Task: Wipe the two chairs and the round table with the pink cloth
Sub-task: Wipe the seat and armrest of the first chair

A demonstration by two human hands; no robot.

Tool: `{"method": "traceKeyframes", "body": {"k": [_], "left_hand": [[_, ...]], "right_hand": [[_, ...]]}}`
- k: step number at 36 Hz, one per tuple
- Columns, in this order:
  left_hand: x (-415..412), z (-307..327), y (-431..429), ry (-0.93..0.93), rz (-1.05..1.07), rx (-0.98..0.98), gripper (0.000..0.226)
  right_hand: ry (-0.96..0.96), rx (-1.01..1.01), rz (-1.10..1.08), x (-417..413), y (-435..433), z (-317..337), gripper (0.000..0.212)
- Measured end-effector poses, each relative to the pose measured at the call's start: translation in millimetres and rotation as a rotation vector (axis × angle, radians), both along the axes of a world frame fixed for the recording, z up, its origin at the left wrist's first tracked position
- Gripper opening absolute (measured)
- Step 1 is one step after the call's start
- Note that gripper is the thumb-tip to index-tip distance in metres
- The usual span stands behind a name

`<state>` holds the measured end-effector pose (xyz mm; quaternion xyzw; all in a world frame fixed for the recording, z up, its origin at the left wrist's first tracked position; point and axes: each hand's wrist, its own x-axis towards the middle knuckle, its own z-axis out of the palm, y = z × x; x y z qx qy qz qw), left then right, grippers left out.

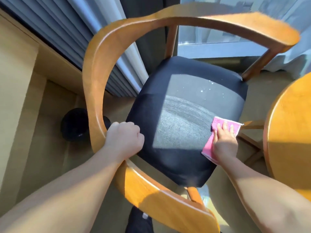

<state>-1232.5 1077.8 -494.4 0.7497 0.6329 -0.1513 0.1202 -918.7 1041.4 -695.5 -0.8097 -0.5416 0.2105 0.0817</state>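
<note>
A grey pleated curtain [50, 26] hangs at the far left above a beige floor [42, 148]. On that floor, just behind the chair's rail, sits a black round object [74, 125]; what it is cannot be told. The wooden armchair [94, 78] fills the middle of the view, its curved orange-brown rail sweeping round a black padded seat [176, 165].

The left hand [125, 138] grips the rail at the seat's left edge, fingers curled tight around the wood. A patch of sunlight falls across the seat, showing pale curved streaks in the fabric and a scatter of white specks farther from the person.

At the seat's right edge lies the pink cloth [207, 147], folded. The right hand [223, 142] presses flat on top of it, fingers straight and close together, with cloth showing beyond the fingertips and beside the wrist.

Just beside the chair on the right is the round table [289, 132], its wooden top partly in sun and cut off by the frame. Window glass [210, 31] and a pale curtain [299, 52] stand behind.
</note>
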Motion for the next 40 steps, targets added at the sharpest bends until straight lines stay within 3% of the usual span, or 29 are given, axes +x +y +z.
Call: {"method": "traceKeyframes", "body": {"k": [6, 12, 16, 23, 30, 36, 40], "left_hand": [[-19.9, 6.2, 64.4, 0.078, -0.202, 0.096, 0.034], [-53.3, 20.4, 138.2, 0.027, -0.518, 0.308, 0.035], [-73.9, 43.6, 190.3, -0.012, -0.631, 0.335, 0.037], [-97.1, 44.1, 256.9, -0.079, -0.802, 0.294, 0.034], [-75.1, 44.6, 278.7, -0.164, -0.666, 0.233, 0.029], [-54.3, 42.0, 296.5, -0.093, -0.459, 0.088, 0.071], [-44.9, 34.2, 315.8, -0.059, -0.454, 0.029, 0.073]], "right_hand": [[0.005, 0.062, -0.038, -18.8, 16.5, 10.9, 0.032], [0.056, 0.093, -0.038, -76.4, 44.4, 27.1, 0.039], [0.086, 0.103, -0.043, -117.7, 67.1, 30.5, 0.049], [0.102, 0.222, -0.069, -176.4, 106.0, 31.4, 0.035], [0.231, 0.157, 0.022, -216.2, 144.0, 31.9, 0.043], [0.205, 0.246, 0.071, -241.3, 173.1, 23.4, 0.051], [0.069, 0.299, 0.207, -248.3, 182.6, 13.7, 0.038]]}}
